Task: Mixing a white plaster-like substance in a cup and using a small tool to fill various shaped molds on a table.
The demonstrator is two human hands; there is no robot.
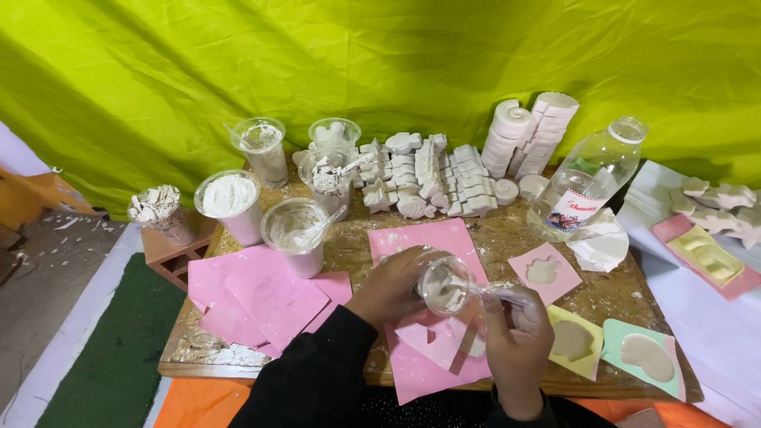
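Clear plastic cup [445,287], tipped sideways over the pink moulds [432,349], sits wrapped in the left hand [390,287]. The right hand [517,337] pinches what looks like a plastic spoon [493,291] poking into it. Farther back stand white plaster casts [444,178].

Tilted clear cup [445,287] holds white paste, spoon [483,290] inside.

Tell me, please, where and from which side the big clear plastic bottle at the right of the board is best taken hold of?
Grip the plastic bottle around its wide labelled body, coming from the near right side. It leans with its cap away, the moulded pieces crowd its left, and its narrow neck would likely give less hold.
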